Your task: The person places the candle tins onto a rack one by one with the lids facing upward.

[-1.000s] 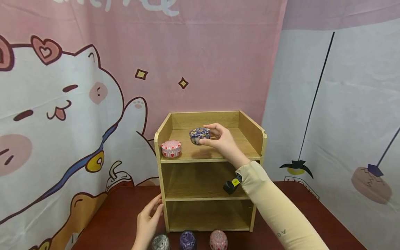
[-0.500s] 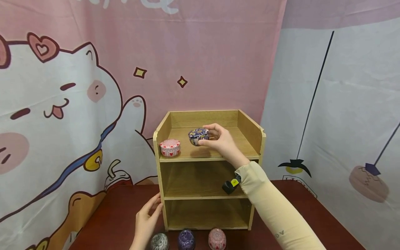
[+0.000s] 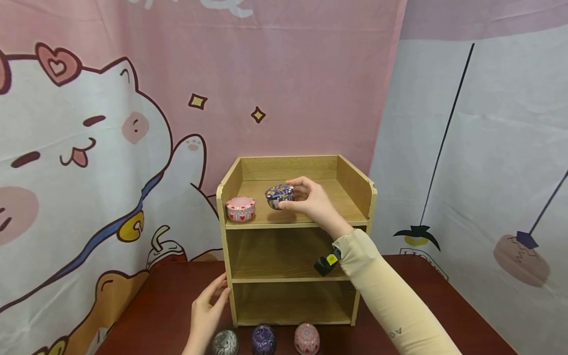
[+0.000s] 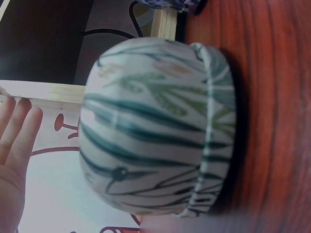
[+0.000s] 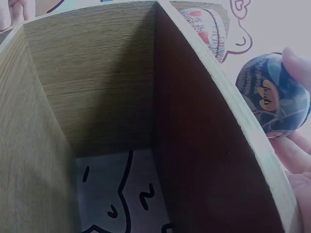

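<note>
Placement seems the step in hand: my right hand (image 3: 316, 201) grips the blue patterned tin (image 3: 277, 196) over the top shelf (image 3: 348, 207), right of the pink tin (image 3: 241, 209), gap between. Left hand (image 3: 206, 309), fingers straight, at the rack's (image 3: 284, 281) left side. Next likely calls for lowering it level, then releasing.

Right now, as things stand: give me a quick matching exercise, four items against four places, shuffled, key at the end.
Items
1. Blue tin
2. Purple tin
3. Leaf-patterned tin
4. Left hand

Places
A. Left end of the row of three tins in the head view, on the table
B. At the left side of the shelf unit
C. In the right hand, over the top shelf
D. Middle of that row

Pairs: 1-C, 2-D, 3-A, 4-B.
</note>
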